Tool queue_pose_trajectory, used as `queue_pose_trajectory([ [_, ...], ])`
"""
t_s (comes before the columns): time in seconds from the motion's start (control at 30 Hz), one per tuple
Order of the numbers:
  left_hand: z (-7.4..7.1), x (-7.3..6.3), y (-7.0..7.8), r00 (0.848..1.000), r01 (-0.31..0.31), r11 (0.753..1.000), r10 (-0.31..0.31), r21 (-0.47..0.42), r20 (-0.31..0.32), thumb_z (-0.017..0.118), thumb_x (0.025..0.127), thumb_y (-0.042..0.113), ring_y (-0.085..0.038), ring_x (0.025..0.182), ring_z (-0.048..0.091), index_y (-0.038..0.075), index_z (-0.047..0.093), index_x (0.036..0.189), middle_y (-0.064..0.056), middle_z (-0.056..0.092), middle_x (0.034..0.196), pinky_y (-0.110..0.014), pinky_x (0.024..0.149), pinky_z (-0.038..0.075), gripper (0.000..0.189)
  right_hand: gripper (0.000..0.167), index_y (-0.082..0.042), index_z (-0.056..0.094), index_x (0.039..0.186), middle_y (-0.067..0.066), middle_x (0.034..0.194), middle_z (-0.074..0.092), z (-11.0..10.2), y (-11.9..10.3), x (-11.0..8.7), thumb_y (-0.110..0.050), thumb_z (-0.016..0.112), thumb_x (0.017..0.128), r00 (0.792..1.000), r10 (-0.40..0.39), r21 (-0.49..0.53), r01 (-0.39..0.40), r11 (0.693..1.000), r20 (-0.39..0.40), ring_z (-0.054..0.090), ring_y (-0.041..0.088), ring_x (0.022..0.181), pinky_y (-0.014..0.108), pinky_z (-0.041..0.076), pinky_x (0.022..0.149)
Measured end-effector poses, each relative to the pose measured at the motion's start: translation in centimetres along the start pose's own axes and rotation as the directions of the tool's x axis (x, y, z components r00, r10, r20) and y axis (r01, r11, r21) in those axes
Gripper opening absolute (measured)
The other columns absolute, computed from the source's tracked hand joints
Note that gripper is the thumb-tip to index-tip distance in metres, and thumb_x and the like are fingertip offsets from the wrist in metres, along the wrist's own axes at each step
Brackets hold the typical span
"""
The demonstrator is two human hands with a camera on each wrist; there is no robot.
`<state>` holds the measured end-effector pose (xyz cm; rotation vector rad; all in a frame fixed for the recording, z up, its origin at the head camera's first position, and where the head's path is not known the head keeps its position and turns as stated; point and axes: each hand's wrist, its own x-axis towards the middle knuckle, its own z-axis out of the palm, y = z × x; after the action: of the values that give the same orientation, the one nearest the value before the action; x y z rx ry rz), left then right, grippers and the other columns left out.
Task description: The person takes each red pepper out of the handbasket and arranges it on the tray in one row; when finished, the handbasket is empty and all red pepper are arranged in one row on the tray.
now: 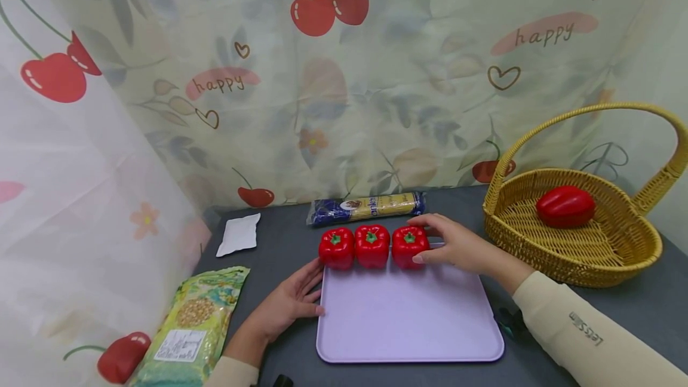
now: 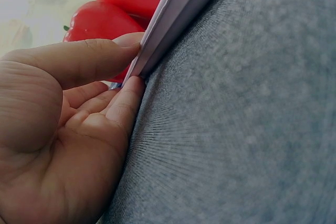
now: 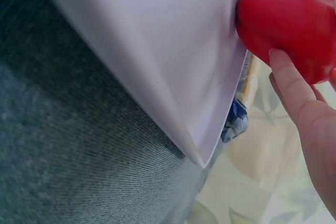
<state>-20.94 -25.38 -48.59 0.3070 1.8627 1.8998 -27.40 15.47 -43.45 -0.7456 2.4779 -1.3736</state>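
Three red bell peppers stand in a row along the far edge of a lilac tray [image 1: 408,315]: a left one [image 1: 336,248], a middle one [image 1: 372,246] and a right one [image 1: 409,247]. My right hand [image 1: 457,243] holds the right pepper, thumb at its near side and fingers round the back. In the right wrist view, a fingertip [image 3: 281,61] presses that pepper's side [image 3: 289,22]. At the tray's left edge, my left hand [image 1: 290,298] touches the rim with its thumb, its fingers fairly straight against the outer side. The left wrist view shows the thumb [image 2: 126,43] on the rim.
A yellow wicker basket [image 1: 570,267] with another red pepper [image 1: 565,206] stands at the right. Behind the tray lies a pasta packet [image 1: 368,208]. To the left are a white packet [image 1: 239,234] and a green-yellow bag [image 1: 190,327]. A printed curtain [image 1: 344,88] hangs behind.
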Motion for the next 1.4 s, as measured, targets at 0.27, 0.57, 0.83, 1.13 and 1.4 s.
queue_pose_trajectory([
  [0.27, 0.0, -0.1, 0.1, 1.0, 0.017, 1.0, -0.017, -0.002, -0.01, 0.078, 0.089, -0.017, -0.034, 0.164, 0.018, 0.003, 0.016, 0.174, -0.015, 0.016, 0.18, -0.038, 0.117, 0.043, 0.106, 0.076, -0.004, 0.052, 0.156, 0.02, 0.153, 0.052, 0.2, 0.0, 0.1, -0.028, 0.089, 0.095, 1.0, 0.011, 0.003, -0.011, 1.0, -0.003, 0.052, 0.047, 0.141, 0.06, 0.05, 0.111],
  [0.57, 0.0, -0.1, 0.1, 1.0, 0.014, 1.0, -0.014, -0.006, -0.006, 0.078, 0.09, -0.017, -0.034, 0.164, 0.016, 0.002, 0.015, 0.174, -0.015, 0.014, 0.18, -0.038, 0.118, 0.043, 0.106, 0.079, -0.001, 0.05, 0.157, 0.02, 0.154, 0.052, 0.3, 0.0, 0.1, -0.028, 0.09, 0.094, 1.0, 0.001, 0.018, -0.001, 1.0, -0.019, 0.052, 0.046, 0.141, 0.059, 0.052, 0.11],
  [0.83, 0.0, -0.1, 0.0, 1.0, 0.004, 1.0, -0.004, -0.006, 0.002, 0.078, 0.09, -0.017, -0.036, 0.164, 0.016, 0.002, 0.016, 0.173, -0.017, 0.014, 0.18, -0.038, 0.118, 0.043, 0.105, 0.068, -0.007, 0.052, 0.156, 0.021, 0.153, 0.055, -0.6, -0.6, -0.6, -0.032, 0.083, 0.1, 0.994, -0.041, 0.031, 0.044, 0.999, -0.098, 0.055, 0.044, 0.137, 0.067, 0.049, 0.109],
  [1.13, 0.0, -0.1, 0.0, 1.0, 0.001, 1.0, -0.001, -0.01, 0.005, 0.078, 0.09, -0.017, -0.035, 0.164, 0.016, 0.002, 0.016, 0.173, -0.016, 0.014, 0.18, -0.038, 0.118, 0.043, 0.105, 0.055, -0.006, 0.05, 0.157, 0.02, 0.153, 0.055, -2.6, -1.9, -1.8, -0.025, 0.07, 0.109, 0.977, -0.096, 0.091, 0.115, 0.989, -0.189, 0.057, 0.043, 0.136, 0.053, 0.058, 0.103],
  [1.4, 0.1, -0.1, 0.1, 1.0, 0.006, 1.0, -0.006, 0.001, -0.006, 0.078, 0.09, -0.017, -0.035, 0.164, 0.018, 0.003, 0.016, 0.174, -0.016, 0.016, 0.18, -0.038, 0.117, 0.044, 0.105, 0.04, -0.003, 0.05, 0.154, 0.015, 0.141, 0.06, -5.0, -2.3, -3.3, -0.017, 0.05, 0.117, 0.939, -0.201, 0.174, 0.255, 0.951, -0.28, 0.062, 0.033, 0.129, 0.033, 0.061, 0.095],
])
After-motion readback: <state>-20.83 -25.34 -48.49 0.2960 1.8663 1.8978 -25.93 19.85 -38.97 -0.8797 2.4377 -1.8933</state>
